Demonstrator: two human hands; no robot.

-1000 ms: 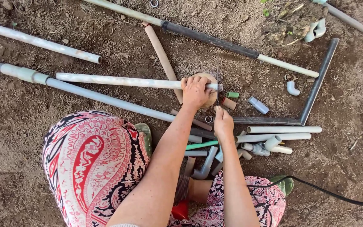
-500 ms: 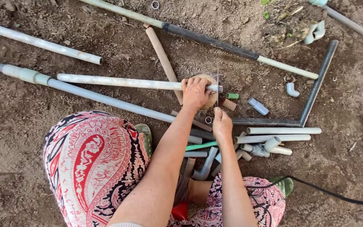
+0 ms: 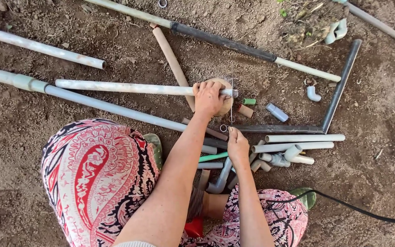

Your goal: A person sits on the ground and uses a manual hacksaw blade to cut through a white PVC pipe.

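A long pale pipe with a black middle section (image 3: pixel 225 42) lies slantwise across the brown dirt (image 3: pixel 380 164), well above the hands. Right of them sits a dark L-shaped pipe piece (image 3: pixel 337 93), with a short grey tube offcut (image 3: pixel 277 112) and a small green stub (image 3: pixel 249 101) nearer in. Below right, a cluster of whitish pipe lengths (image 3: pixel 298 142) and elbow fittings (image 3: pixel 282 158) — touching one another. A black cable (image 3: pixel 357 208) runs off right. Far left, a grey coupled pipe (image 3: pixel 19 81).

No pkgs, labels, signs or screens anywhere in view.
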